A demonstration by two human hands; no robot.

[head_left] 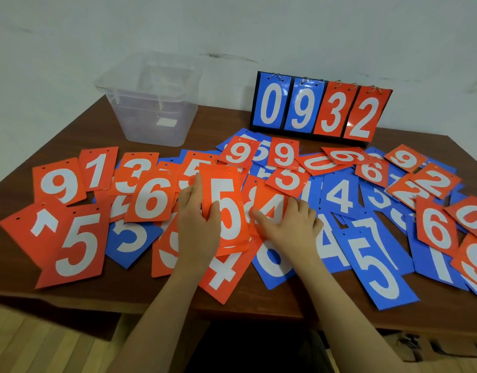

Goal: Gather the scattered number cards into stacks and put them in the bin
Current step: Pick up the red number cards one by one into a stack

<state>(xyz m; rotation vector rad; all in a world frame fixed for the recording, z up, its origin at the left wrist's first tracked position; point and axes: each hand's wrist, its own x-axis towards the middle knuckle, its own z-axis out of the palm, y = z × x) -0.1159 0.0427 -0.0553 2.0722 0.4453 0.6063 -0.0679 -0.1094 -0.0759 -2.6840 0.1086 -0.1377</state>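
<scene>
Several red and blue number cards lie scattered and overlapping across the brown table [259, 305]. My left hand [197, 224] grips a red 5 card [226, 208] by its left edge, thumb on its face, lifted slightly above the pile. My right hand [285, 227] rests flat with fingers spread on a red 4 card [272, 208] just to the right of it. The clear plastic bin [151, 103] stands at the back left of the table and looks empty.
A flip scoreboard [320, 109] reading 0 9 3 2 stands at the back right against the white wall. Cards reach close to the table's front and right edges. Wooden floor shows below the front left edge.
</scene>
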